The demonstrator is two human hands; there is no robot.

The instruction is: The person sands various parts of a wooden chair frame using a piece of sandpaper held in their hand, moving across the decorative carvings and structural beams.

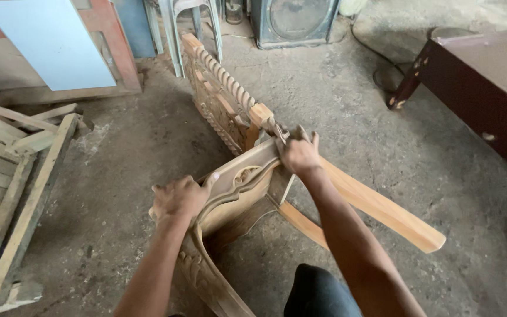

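Note:
A carved wooden chair frame (239, 194) lies tilted on the concrete floor in front of me. My left hand (178, 198) grips the near end of its curved, carved rail. My right hand (299, 154) is closed over the far end of that rail, pressing something small and grey, perhaps sandpaper, against the wood. A plain tapered wooden leg (382, 208) sticks out to the right below my right forearm. Behind the chair a carved panel with twisted spindles (221, 94) stands on edge. My dark-clothed knee (318, 293) shows at the bottom.
A rough wooden pallet frame (13, 194) lies at the left. A pale blue board (51, 41) leans at the back left. A dark brown table (488, 88) stands at the right. A speaker box (294, 20) and plastic chair legs (174, 35) stand at the back.

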